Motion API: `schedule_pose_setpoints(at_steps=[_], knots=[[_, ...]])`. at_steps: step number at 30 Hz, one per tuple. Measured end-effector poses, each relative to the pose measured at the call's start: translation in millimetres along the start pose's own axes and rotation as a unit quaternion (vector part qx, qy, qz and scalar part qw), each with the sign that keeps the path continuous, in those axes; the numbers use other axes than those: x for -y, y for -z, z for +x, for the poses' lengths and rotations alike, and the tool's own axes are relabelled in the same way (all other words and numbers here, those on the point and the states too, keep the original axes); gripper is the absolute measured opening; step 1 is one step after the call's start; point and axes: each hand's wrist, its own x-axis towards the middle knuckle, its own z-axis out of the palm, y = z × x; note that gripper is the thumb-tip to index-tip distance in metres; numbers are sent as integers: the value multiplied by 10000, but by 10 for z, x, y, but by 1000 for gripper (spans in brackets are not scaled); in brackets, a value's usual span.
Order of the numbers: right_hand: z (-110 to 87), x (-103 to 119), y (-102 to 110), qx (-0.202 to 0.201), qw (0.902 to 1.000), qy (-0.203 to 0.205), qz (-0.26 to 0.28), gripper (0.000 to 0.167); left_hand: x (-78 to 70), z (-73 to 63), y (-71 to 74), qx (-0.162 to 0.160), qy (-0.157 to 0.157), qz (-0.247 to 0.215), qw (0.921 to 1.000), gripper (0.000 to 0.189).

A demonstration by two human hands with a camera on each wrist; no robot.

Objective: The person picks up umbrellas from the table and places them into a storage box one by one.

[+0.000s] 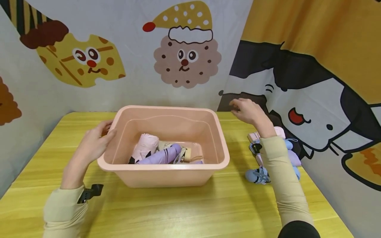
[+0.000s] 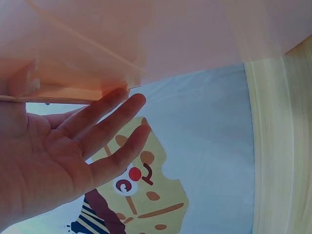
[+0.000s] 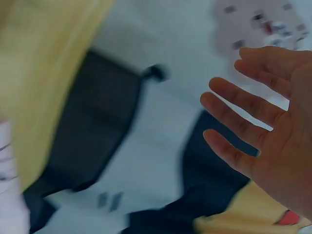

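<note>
My left hand [image 1: 94,142] is at the left rim of a pink plastic tub [image 1: 166,177]. Its fingers [image 2: 109,134] extend loosely along the tub's outside, under the rim; the thumb lies at the rim. Inside the tub lie folded umbrellas: a pale pink one [image 1: 146,146], a lavender one [image 1: 162,155] and a beige one [image 1: 187,154], partly covered. My right hand [image 1: 248,110] is raised beyond the tub's right side, holding nothing, its fingers [image 3: 239,117] spread and slightly bent.
Under my right forearm, on the table's right side, lies a pile of folded umbrellas, among them a grey-blue one [image 1: 256,176] and a lavender one [image 1: 294,158]. The wooden table [image 1: 166,211] ends at a cartoon-printed wall cloth [image 1: 131,92].
</note>
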Motion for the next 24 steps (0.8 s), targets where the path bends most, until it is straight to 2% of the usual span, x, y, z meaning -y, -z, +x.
schedule_pose_setpoints(at_steps=[3,7,12,18,24], knots=[[25,-309,-151,399,9983,-415,-74,38,0,0,2,-20,-20,-22,10000,63],[30,-700,-324,891,9929,-774,-147,44,-4,0,2,-24,-12,-21,10000,63],[-74,-1065,-468,1560,9811,-1139,-111,48,-7,-3,-4,-21,19,-41,10000,62],[-227,-1282,-615,2030,9656,-1622,-85,50,-18,-5,-5,8,32,-101,9999,62],[-277,-1317,-688,2124,9625,-1686,-78,47,-15,-4,-4,48,64,-143,9999,63]])
